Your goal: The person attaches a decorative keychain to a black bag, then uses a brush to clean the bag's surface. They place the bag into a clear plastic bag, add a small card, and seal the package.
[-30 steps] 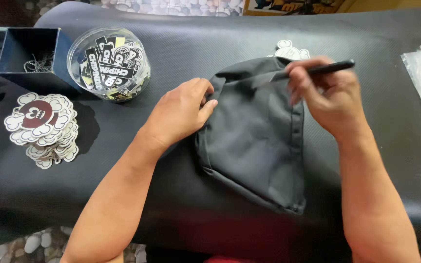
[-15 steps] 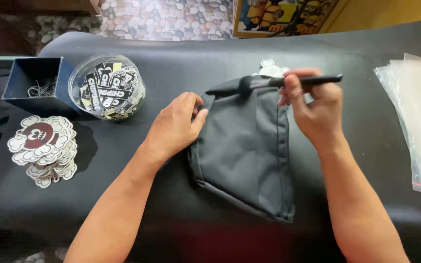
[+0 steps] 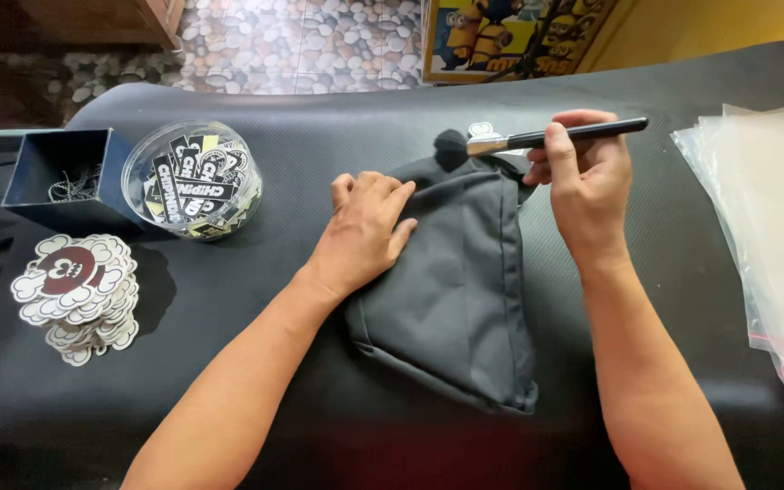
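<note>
A dark grey fabric pouch (image 3: 465,290) lies on a black padded table (image 3: 319,145). My left hand (image 3: 367,227) rests flat on the pouch's upper left part, fingers together. My right hand (image 3: 584,177) grips a black-handled brush (image 3: 537,138) with a silver ferrule and a dark bristle head, held level over the pouch's top edge. The bristle head sits just above the top of the fabric.
A round clear tub of black and white stickers (image 3: 192,180) and a dark blue open box (image 3: 63,177) stand at the left. A pile of cloud-shaped stickers (image 3: 76,292) lies in front of them. Clear plastic bags (image 3: 773,227) are stacked at the right edge.
The brush has swung from pointing right with its head down near the pouch to lying level with its head at the pouch's top. My left hand stays pressed on the fabric.
</note>
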